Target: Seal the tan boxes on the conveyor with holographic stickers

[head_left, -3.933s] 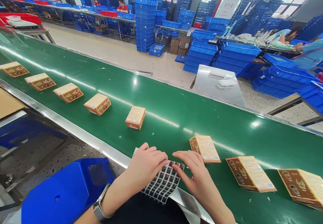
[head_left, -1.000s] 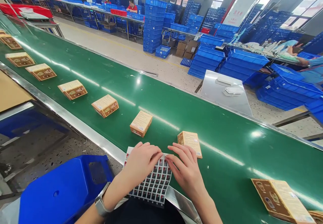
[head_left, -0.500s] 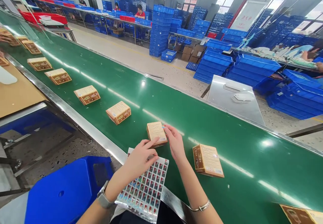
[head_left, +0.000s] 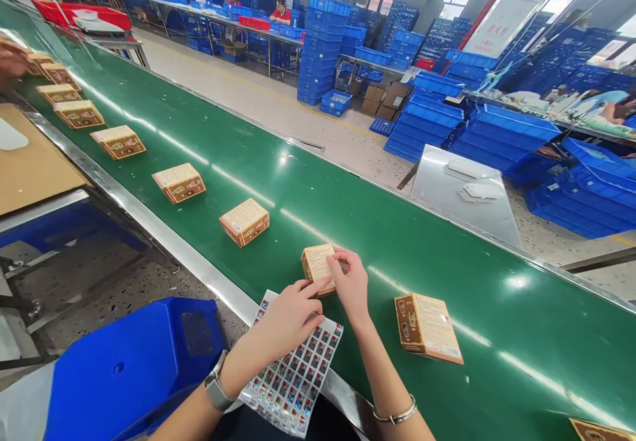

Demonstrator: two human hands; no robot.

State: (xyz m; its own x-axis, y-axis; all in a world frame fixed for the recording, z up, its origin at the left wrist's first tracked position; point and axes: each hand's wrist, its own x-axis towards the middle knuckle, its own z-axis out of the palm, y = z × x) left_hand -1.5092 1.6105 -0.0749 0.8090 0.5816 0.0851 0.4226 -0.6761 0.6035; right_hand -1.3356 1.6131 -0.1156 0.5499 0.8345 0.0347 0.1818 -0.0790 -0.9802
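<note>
One printed carton (head_left: 317,259) sits on the green conveyor belt (head_left: 352,216) beneath your right hand (head_left: 352,282), its grip unclear; your left hand (head_left: 283,325) pinches the sticker sheet (head_left: 301,375), forefinger at the carton.

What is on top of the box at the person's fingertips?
Printed lines show on the upper face of the box. The right hand and a finger of the left hand cover parts; what lies beneath cannot be seen.

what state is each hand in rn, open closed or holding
Left hand: closed, holding the sticker sheet.
Right hand: at the printed carton; whether it pinches anything cannot be told.
</note>
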